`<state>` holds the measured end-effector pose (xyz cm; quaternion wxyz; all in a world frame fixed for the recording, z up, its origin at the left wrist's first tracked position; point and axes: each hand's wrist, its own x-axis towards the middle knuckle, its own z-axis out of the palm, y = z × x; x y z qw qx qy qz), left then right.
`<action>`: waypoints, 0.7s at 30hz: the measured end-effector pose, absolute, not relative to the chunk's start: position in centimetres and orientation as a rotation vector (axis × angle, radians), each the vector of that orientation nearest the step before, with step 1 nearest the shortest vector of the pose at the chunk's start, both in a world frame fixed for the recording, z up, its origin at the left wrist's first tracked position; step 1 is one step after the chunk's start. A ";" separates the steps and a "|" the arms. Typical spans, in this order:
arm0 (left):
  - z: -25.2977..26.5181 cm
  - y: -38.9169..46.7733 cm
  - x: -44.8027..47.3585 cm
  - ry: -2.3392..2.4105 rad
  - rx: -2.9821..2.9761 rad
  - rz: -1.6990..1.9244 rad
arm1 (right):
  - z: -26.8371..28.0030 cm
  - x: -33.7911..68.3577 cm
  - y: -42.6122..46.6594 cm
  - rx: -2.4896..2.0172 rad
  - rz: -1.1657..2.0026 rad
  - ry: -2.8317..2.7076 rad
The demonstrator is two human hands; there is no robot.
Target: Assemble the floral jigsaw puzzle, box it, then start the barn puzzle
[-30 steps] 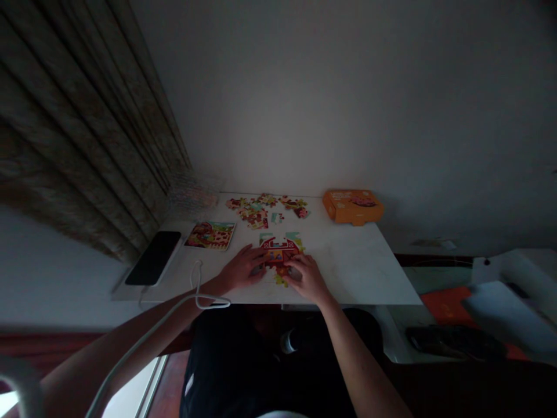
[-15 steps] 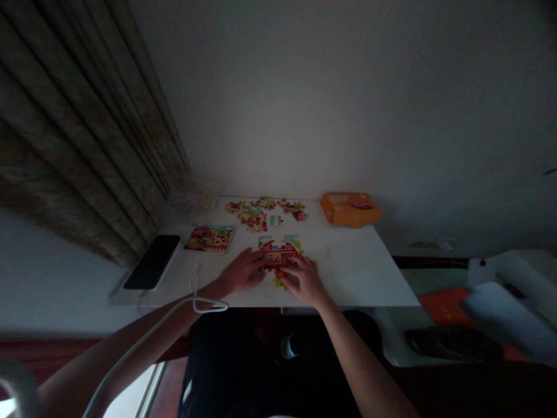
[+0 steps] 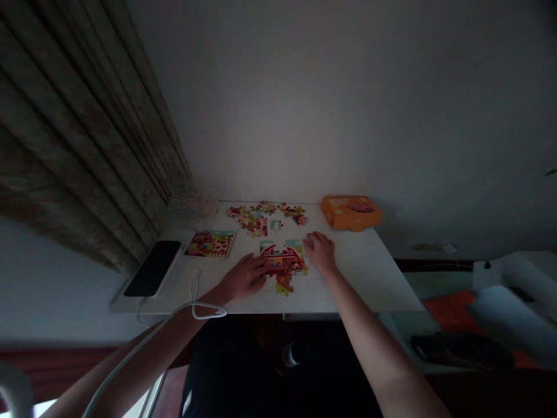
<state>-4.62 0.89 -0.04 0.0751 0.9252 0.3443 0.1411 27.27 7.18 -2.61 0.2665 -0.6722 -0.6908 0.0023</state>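
Observation:
A partly joined jigsaw puzzle point(image 3: 285, 265) with a red barn lies near the table's front edge. There is a notch in its top edge. My left hand point(image 3: 246, 277) rests at its left side, fingers apart and their tips touching the barn's left edge. My right hand point(image 3: 321, 251) is just beyond the puzzle's upper right corner, fingers loosely bent and nothing visible in them. Behind the puzzle lie a loose light-green piece point(image 3: 277, 224), a heap of puzzle pieces point(image 3: 253, 220) and a smaller cluster of pieces point(image 3: 296, 213).
On the white table point(image 3: 361, 273), a farm picture card point(image 3: 211, 244) lies left of the puzzle. A phone point(image 3: 153, 268) is at the left edge. An orange box point(image 3: 351, 213) stands back right, a clear plastic bag point(image 3: 194, 203) back left. A white cable point(image 3: 194, 302) crosses my left forearm.
My right hand has come off the barn and moved up and to the right, uncovering the puzzle's right side. My left hand stays at the left edge.

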 end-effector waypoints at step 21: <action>0.5 0.8 -4.2 0.865 2.754 0.538 | -3.0 28.0 16.5 -1.891 0.142 -1.837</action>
